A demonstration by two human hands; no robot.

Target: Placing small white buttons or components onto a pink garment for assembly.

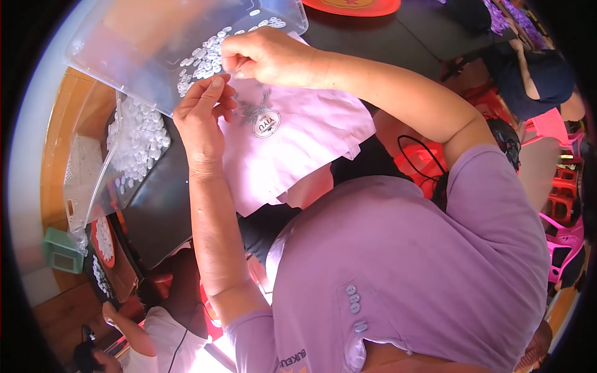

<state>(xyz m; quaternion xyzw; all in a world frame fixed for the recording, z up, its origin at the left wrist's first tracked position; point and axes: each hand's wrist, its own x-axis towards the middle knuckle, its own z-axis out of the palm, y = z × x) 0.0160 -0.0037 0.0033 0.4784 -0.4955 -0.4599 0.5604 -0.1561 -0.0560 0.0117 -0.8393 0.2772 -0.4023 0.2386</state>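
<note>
My left hand [202, 115] and my right hand [264, 57] meet over the near edge of a clear plastic bin [130, 34]. Thumb and fingers are pinched on both, their tips almost touching. Whatever they hold between them is too small or too hidden to name. Right behind them, small white oval pieces [208, 56] with dark markings lie scattered in the bin. A pink cloth [286, 155] with a printed round emblem hangs below my hands, spread over my front and lap.
Left of my arm, a second clear container [137, 143] holds many white pieces. A red plate [102, 242] of white pieces and a green basket [64, 250] are farther left. Another red plate [354, 5] is at the top. Other people sit at lower left and far right.
</note>
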